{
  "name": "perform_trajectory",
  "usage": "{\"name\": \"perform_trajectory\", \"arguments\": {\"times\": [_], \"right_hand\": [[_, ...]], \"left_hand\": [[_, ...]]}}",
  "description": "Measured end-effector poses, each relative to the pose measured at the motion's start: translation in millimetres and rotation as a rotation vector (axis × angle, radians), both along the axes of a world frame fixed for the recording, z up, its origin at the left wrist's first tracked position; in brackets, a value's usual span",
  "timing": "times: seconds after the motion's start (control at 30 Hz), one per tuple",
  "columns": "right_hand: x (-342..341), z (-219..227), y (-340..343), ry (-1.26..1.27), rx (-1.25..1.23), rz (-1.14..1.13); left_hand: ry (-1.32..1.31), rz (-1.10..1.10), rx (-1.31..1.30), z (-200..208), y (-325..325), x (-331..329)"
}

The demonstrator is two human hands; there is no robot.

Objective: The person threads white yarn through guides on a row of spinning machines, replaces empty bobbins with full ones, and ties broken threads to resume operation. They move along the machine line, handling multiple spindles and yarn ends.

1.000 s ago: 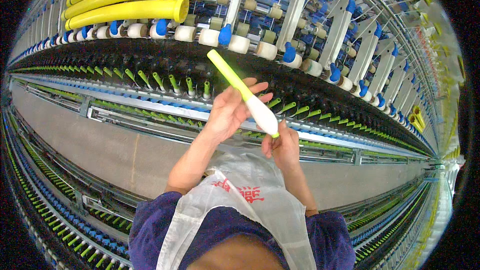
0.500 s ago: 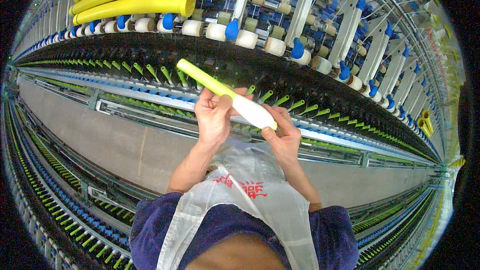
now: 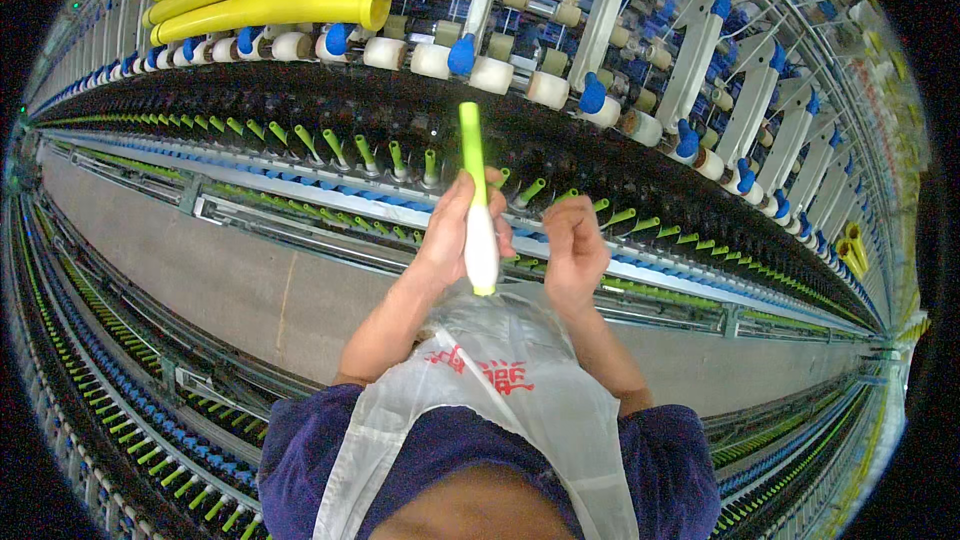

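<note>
A green bobbin (image 3: 481, 245) stands nearly upright in front of me, its lower part thick with white yarn and its bare green tube pointing away. My left hand (image 3: 447, 238) is closed around it where the yarn meets the bare tube. To the right, apart from the bobbin, my right hand (image 3: 576, 252) has its fingers curled in a pinch; whether a thread is between them is too fine to see. Behind both hands runs a row of green tubes (image 3: 364, 152) on the spinning machine's spindles.
Above the spindles are white rollers (image 3: 430, 61) with blue knobs (image 3: 462, 55) and slanted metal arms. Three long yellow tubes (image 3: 270, 15) lie on the machine at upper left. A grey floor aisle (image 3: 250, 250) separates it from another machine with green tubes (image 3: 185, 475).
The bobbin has swung from a leftward slant to nearly upright in my left hand. My right hand has let go of its yarn-covered end and moved slightly right, fingers curled.
</note>
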State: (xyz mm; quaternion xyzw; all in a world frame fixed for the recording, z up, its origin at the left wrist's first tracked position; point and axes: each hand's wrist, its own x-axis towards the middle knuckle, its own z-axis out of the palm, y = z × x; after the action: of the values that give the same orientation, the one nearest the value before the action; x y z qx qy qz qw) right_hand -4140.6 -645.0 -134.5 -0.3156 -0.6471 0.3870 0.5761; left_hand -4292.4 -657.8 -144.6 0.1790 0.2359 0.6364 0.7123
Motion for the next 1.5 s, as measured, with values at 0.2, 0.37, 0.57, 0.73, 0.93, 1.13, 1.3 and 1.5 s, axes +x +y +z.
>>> {"name": "perform_trajectory", "arguments": {"times": [0.2,0.37,0.57,0.73,0.93,1.13,1.3,1.5], "right_hand": [[8.8,0.9,14.2,0.028,-0.103,-0.095],[29.8,1.5,66.7,-0.269,0.208,-0.338],[92.7,49.7,116.6,-0.383,0.44,-0.547],[104.1,170.1,145.9,-0.505,0.704,-0.486],[55.0,180.2,149.1,-0.821,0.887,-0.159],[12.4,-34.6,83.5,-0.126,-0.319,-0.164],[0.3,-166.4,40.0,-0.204,-1.091,0.14],[4.9,-238.8,28.8,-0.112,-1.348,0.268]], "left_hand": [[0.173,-0.061,-0.068,-12.6,-2.7,7.6],[1.044,-0.422,0.076,-16.4,-9.7,17.8],[1.574,-0.207,0.253,-22.2,-14.9,9.2],[1.336,-0.286,0.246,-17.7,-13.6,57.5],[-0.207,-0.842,0.0,26.9,-73.2,185.7],[0.098,-1.16,0.338,-0.3,-64.5,112.8],[1.423,0.113,0.55,-55.5,-26.9,20.3],[0.877,-0.831,0.63,-104.0,-18.0,30.7]]}}
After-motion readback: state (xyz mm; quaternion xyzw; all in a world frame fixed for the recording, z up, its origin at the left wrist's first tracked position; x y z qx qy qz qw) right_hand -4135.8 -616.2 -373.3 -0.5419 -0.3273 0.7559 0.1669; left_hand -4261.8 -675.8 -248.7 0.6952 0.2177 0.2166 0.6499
